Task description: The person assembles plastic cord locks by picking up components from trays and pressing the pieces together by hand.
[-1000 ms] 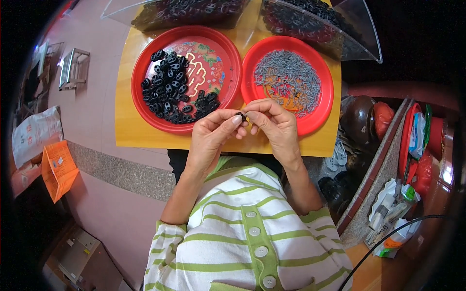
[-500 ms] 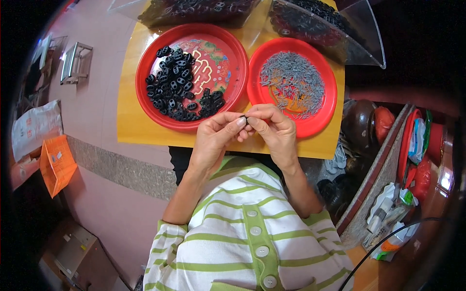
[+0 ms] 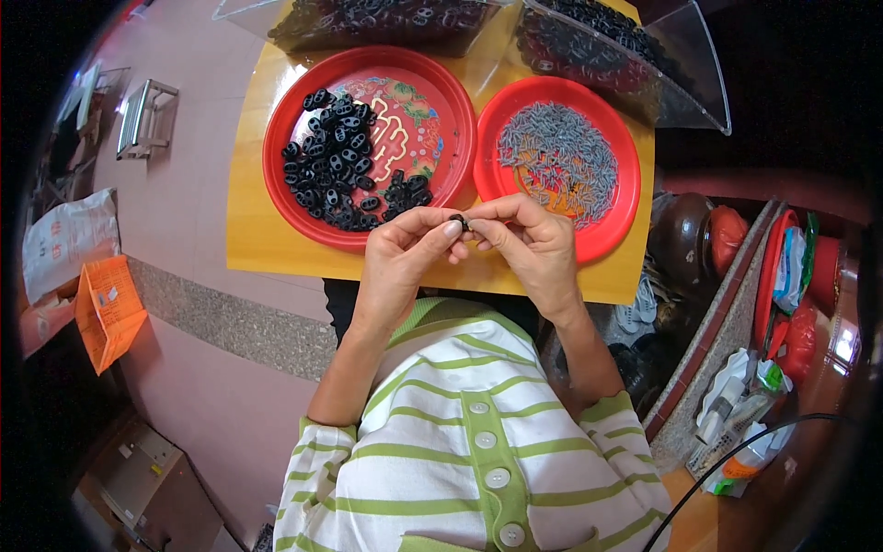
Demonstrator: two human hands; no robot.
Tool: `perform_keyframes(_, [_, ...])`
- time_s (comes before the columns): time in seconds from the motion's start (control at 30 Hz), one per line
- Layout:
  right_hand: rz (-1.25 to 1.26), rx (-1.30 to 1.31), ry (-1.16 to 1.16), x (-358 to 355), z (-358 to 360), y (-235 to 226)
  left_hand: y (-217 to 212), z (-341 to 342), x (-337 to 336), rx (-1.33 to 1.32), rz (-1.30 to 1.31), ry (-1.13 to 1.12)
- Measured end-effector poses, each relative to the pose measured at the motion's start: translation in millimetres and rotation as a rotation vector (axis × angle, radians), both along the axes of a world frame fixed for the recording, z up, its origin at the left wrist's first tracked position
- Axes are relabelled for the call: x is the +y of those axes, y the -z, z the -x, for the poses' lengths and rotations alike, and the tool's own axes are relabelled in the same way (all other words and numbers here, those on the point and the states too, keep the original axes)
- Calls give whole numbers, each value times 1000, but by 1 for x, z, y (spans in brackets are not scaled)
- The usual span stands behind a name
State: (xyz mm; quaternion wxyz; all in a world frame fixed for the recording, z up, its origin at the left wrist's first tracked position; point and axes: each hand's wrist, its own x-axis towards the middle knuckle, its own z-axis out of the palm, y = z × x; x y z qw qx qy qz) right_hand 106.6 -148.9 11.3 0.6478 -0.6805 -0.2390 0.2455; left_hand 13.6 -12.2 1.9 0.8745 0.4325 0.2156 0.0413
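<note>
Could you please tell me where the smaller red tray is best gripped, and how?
Probably by the wide right rim of the smaller red tray, coming from the right: the larger red tray crowds its left, and the right hand covers part of its near rim.

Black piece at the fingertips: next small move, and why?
Probably steady the black piece in the left hand and press lightly with the right hand: left thumb and forefinger pinch it, and the right fingertips are right beside it. Whether a grey pin is in it, I can't tell.
</note>
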Motion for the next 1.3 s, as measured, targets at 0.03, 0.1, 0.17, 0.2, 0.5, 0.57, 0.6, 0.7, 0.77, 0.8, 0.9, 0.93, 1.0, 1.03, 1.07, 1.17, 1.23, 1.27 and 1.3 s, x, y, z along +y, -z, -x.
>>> perform_keyframes(0.03, [0,16,3,0,1,0,0,0,0,0,0,-1])
perform_keyframes(0.1, [0,32,4,1,3,2,1,1,0,-8,-31,-12])
perform_keyframes(0.17, [25,2,14,1,4,4,4,1,-2,-12,-63,-14])
perform_keyframes(0.2, [26,3,11,1,5,6,5,2,-2,-16,-95,-13])
perform_keyframes(0.5, [71,125,-167,17,-2,-9,4,19,11,21,35,-119])
perform_keyframes(0.57, [53,89,-126,31,-8,-10,3,24,14,10,36,-150])
perform_keyframes(0.6, [137,-194,-125,39,-11,-11,0,28,15,-32,40,-127])
perform_keyframes(0.7, [133,-805,-169,68,-15,10,-2,39,20,-166,28,-51])
perform_keyframes(0.77, [151,-826,-199,84,-7,12,-8,44,20,-236,-1,35])
perform_keyframes(0.8, [204,-866,-229,89,-6,18,-9,45,19,-248,30,49])
perform_keyframes(0.9, [288,-907,-282,99,-2,27,-6,49,18,-257,63,33])
perform_keyframes(0.93, [308,-927,-279,99,-1,26,-5,49,18,-260,64,30])
perform_keyframes(1.0, [330,-950,-277,98,0,25,-4,49,17,-263,95,11])
perform_keyframes(1.03, [341,-951,-273,98,0,25,-3,49,17,-265,95,10])
perform_keyframes(1.07, [353,-952,-269,98,1,25,-2,49,16,-262,101,10])
perform_keyframes(1.17, [274,-904,-266,94,0,27,-3,48,16,-248,101,19])
perform_keyframes(1.23, [198,-869,-233,88,-2,21,-3,47,15,-237,95,29])
perform_keyframes(1.27, [124,-832,-202,84,-2,17,-3,46,14,-229,88,17])
perform_keyframes(1.3, [124,-834,-199,79,-2,11,-3,45,13,-220,82,7])
